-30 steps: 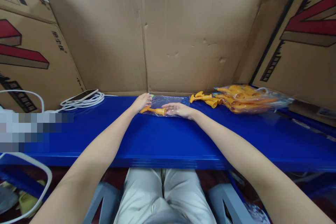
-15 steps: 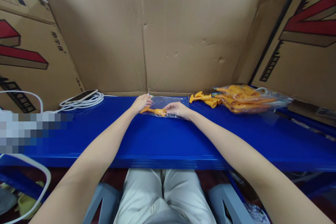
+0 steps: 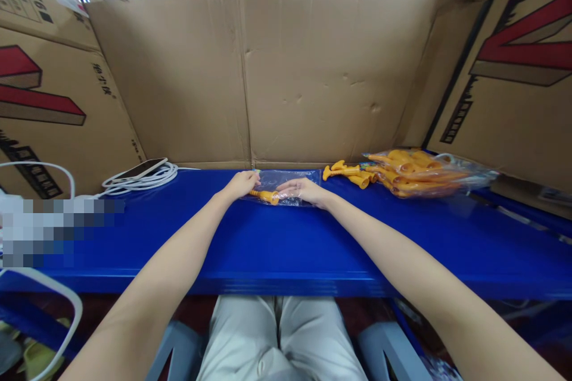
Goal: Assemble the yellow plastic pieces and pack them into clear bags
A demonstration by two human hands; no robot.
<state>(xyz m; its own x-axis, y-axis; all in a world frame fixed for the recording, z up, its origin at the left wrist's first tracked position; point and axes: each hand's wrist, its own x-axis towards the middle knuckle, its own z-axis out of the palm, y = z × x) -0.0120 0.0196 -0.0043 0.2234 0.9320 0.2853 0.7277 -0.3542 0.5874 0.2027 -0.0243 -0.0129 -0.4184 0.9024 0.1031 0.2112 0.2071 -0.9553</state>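
Observation:
A small clear plastic bag [image 3: 286,179] lies on the blue shelf [image 3: 277,238] in front of the cardboard wall. An orange plastic toy part [image 3: 264,194] lies at the bag's left mouth. My left hand [image 3: 241,183] is curled round the toy part's left end. My right hand [image 3: 302,190] rests on the bag with its fingers pinched at the bag's edge near the orange part's right end. Both arms stretch straight forward from my lap.
A pile of orange toy parts [image 3: 353,171] and a filled clear bag of them [image 3: 424,172] lie at the right. A phone [image 3: 142,168] rests on coiled white cable [image 3: 143,178] at the left. Cardboard walls [image 3: 313,71] close in the shelf's back and sides.
My right hand's fingers went from lying flat on the bag to pinching at its edge. The orange part sits a little further into the bag. The view tilted slightly.

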